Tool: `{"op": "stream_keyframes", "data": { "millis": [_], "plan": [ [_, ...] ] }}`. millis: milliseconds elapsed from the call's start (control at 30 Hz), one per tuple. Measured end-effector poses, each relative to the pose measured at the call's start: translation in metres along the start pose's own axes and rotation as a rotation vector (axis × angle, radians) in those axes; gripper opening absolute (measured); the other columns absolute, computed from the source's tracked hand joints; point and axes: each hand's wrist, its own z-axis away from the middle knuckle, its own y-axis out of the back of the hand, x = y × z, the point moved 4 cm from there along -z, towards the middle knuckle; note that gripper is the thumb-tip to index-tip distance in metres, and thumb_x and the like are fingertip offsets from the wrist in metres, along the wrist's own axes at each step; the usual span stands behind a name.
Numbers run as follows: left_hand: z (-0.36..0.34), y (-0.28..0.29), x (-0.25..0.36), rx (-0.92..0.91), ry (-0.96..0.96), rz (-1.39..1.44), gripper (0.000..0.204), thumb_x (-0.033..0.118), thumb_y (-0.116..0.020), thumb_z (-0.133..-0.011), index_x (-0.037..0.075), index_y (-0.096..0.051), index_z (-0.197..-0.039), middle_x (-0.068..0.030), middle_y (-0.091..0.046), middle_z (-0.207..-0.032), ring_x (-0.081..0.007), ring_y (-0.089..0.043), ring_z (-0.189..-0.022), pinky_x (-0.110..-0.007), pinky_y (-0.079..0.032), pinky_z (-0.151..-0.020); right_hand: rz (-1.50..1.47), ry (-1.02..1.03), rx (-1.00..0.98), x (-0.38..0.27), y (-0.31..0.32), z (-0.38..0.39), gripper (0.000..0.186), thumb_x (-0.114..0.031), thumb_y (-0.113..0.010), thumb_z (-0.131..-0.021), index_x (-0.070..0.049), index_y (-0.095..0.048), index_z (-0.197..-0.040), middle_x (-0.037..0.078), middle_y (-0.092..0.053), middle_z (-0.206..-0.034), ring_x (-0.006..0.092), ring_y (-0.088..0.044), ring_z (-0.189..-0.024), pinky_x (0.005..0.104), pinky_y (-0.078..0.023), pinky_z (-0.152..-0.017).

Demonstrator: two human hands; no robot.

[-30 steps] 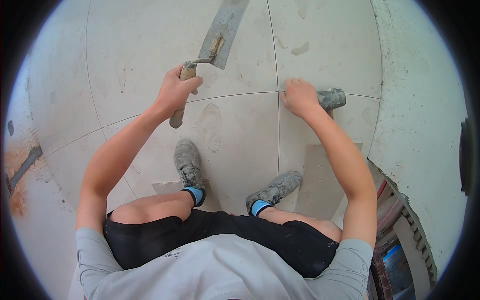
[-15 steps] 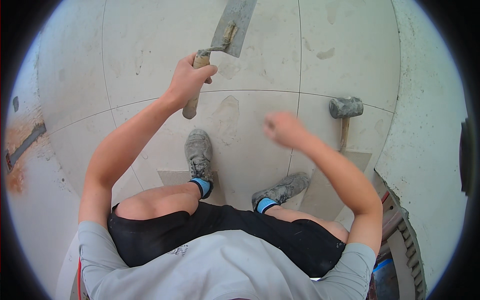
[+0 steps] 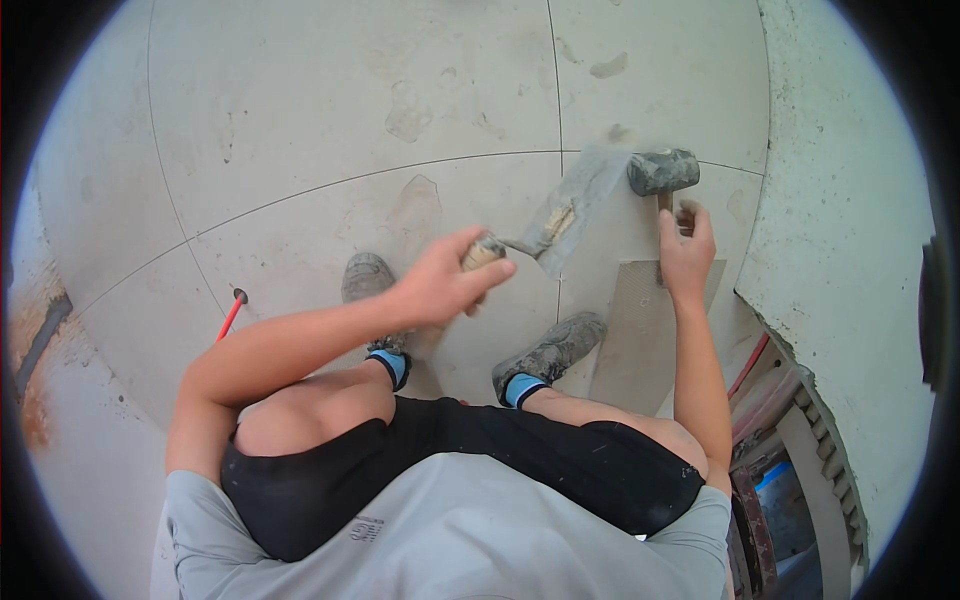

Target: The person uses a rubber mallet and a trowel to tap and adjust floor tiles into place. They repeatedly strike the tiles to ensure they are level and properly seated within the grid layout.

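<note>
My left hand (image 3: pixel 455 280) grips the worn wooden handle of a grey steel trowel (image 3: pixel 590 185), whose flat blade, a little blurred, slants up and right toward the mallet head. My right hand (image 3: pixel 686 248) has its fingers curled at the wooden handle (image 3: pixel 665 202) of a rubber mallet (image 3: pixel 660 172), which lies on the pale tiled floor (image 3: pixel 330 100). My two dusty shoes (image 3: pixel 550 355) rest on the floor between my arms, the left one partly hidden behind my left hand and arm.
A loose textured tile (image 3: pixel 630 340) lies under my right arm. A red tube (image 3: pixel 229 320) comes out of a small round hole at the left. A mottled wall (image 3: pixel 830 170) edges the right side, with a rough opening (image 3: pixel 790 470) holding pipes below. A wall (image 3: pixel 70 390) is at the left.
My left hand has swung the trowel down and to the right. My right hand, away from the mallet half a second ago, has moved right onto its handle. The red tube has come into view.
</note>
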Motion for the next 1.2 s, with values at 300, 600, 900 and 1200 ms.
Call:
{"op": "stream_keyframes", "data": {
  "millis": [300,600,900,1200],
  "plan": [
    [-0.022,-0.061,-0.047,-0.27,-0.065,-0.019,0.039,0.042,-0.055,-0.099,0.004,-0.054,-0.102,-0.0035,-0.06,-0.076,-0.0123,-0.056,-0.075,-0.032,-0.048,-0.066,0.095,-0.089,-0.205,0.064,-0.033,-0.024,0.05,-0.02,-0.068,-0.08,0.005,-0.056,-0.121,0.022,-0.065,-0.11,0.0331,-0.064,-0.103,0.0409,-0.048,-0.091],
    [-0.015,-0.07,-0.054,-0.357,0.073,-0.002,0.054,0.044,-0.057,-0.098,-0.001,-0.038,-0.121,-0.0108,-0.061,-0.078,-0.0154,-0.059,-0.057,-0.031,-0.048,-0.048,-0.135,-0.252,-0.221,0.065,-0.043,-0.028,0.026,-0.013,-0.062,-0.079,0.005,-0.061,-0.097,0.008,-0.06,-0.08,0.0159,-0.052,-0.074,0.0322,-0.045,-0.071],
    [-0.023,-0.077,-0.055,-0.326,0.031,0.017,0.047,0.039,-0.058,-0.098,0.001,-0.037,-0.116,-0.0115,-0.06,-0.071,-0.0172,-0.059,-0.05,-0.031,-0.047,-0.042,-0.292,-0.249,-0.282,0.042,-0.032,0.027,0.008,-0.01,-0.059,-0.085,-0.003,-0.054,-0.086,-0.001,-0.049,-0.064,0.0078,-0.045,-0.053,0.0263,-0.036,-0.048],
    [-0.025,-0.076,-0.038,-0.331,0.057,0.155,0.045,0.038,-0.057,-0.098,0.001,-0.037,-0.114,-0.0107,-0.059,-0.069,-0.0156,-0.057,-0.047,-0.03,-0.047,-0.041,-0.371,-0.349,-0.334,0.027,-0.025,0.037,0.007,-0.009,-0.059,-0.086,-0.005,-0.053,-0.084,-0.001,-0.049,-0.062,0.0078,-0.044,-0.052,0.026,-0.035,-0.048]
  ]
}}
